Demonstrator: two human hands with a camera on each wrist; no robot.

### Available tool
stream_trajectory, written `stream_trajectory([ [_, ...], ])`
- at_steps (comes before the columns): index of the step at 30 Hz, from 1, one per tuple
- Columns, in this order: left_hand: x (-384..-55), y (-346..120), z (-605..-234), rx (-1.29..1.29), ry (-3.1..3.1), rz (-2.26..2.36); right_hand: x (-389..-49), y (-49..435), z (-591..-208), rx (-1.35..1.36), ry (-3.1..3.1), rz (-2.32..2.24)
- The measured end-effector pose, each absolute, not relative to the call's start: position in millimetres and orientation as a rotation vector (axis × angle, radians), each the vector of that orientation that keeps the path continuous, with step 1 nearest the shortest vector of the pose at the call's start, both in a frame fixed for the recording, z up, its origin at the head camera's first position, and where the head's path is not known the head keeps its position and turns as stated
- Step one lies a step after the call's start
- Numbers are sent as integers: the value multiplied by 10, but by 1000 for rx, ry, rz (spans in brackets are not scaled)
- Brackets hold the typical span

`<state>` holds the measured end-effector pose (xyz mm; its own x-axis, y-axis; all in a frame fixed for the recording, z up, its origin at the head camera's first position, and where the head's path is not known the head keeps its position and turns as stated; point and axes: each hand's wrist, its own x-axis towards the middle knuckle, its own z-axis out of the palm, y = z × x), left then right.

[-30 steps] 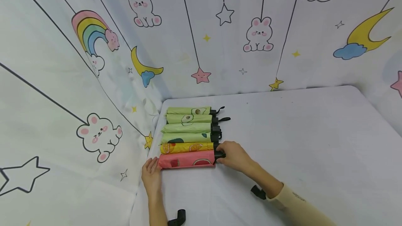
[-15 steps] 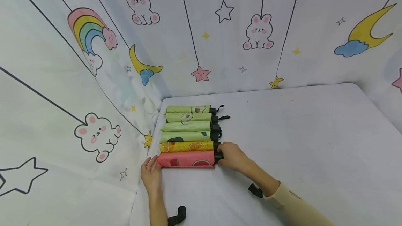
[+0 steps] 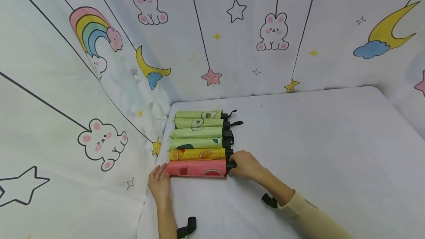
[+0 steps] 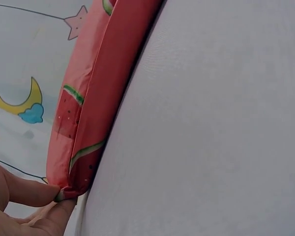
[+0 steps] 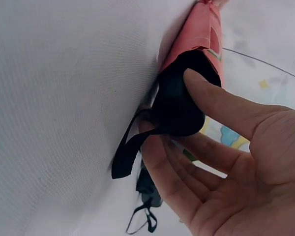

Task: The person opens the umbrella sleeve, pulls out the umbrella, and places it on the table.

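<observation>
A folded red umbrella (image 3: pixel 199 168) with a watermelon print lies nearest in a row of folded umbrellas. My left hand (image 3: pixel 160 184) is at its left end; in the left wrist view the thumb (image 4: pixel 32 191) and fingers pinch the red tip. At the other end my right hand (image 3: pixel 248 166) grips the black handle (image 5: pixel 174 105), thumb on one side and fingers on the other. A black wrist strap (image 5: pixel 125 160) hangs from that handle. Right behind the red one lies a yellow umbrella (image 3: pixel 192 154) with orange slices.
Beyond the yellow one, several green avocado-print umbrellas (image 3: pixel 199 132) lie parallel, handles pointing right. They are at the left side of the white-covered table (image 3: pixel 315 139). A patterned white curtain (image 3: pixel 186 47) stands behind and to the left.
Both hands keep their places at the ends of the red umbrella. The whole head view has shifted slightly upward; the umbrella row looks the same.
</observation>
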<state>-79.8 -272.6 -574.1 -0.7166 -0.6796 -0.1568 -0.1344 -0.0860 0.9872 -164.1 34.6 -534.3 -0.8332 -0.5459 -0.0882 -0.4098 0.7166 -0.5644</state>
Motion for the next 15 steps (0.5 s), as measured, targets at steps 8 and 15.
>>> stream_trajectory([
  [8, -805, -2692, -5681, 916, -1806, -1845, -1641, 403, -5356, -683, 2562, -1009],
  [15, -807, -2701, -5699, 930, -1794, -1861, -1647, 459, -5410, -505, 2276, -1345],
])
